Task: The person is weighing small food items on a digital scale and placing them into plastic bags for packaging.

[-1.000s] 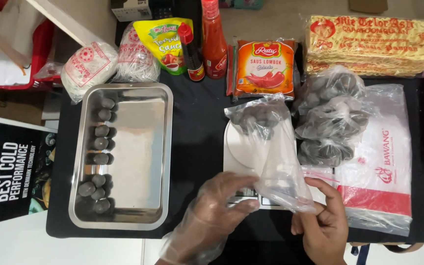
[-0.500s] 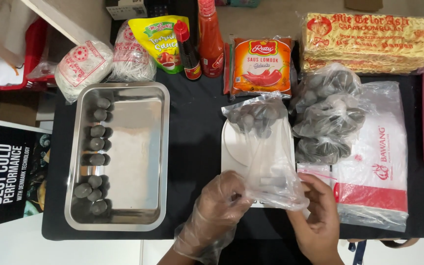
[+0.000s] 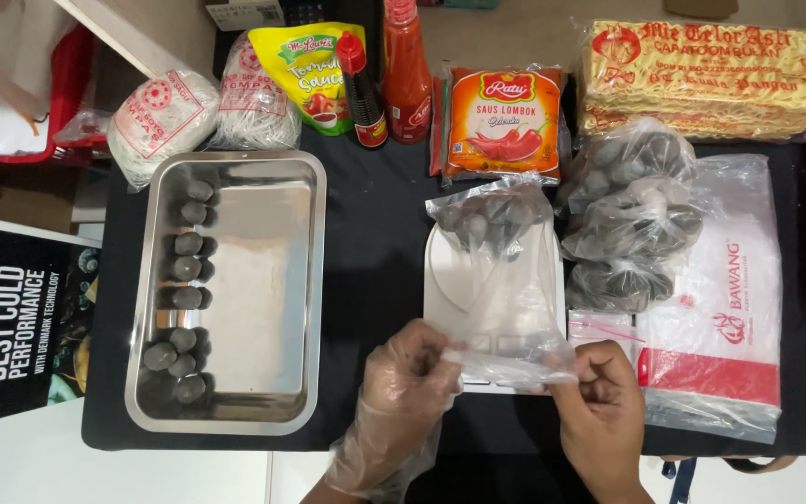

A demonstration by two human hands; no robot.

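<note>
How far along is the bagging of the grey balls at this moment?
Done: three knotted bags of balls lie right of the white scale. In hand: the gloved left hand and bare right hand grip the mouth of a clear bag holding a few balls on the scale. Left: balls along the steel tray.

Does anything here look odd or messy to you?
Nothing is spilled or damaged. One oddity: only the left hand wears a thin clear plastic glove; the right hand is bare. Both pinch the open mouth of the clear plastic bag of dark balls.
</note>
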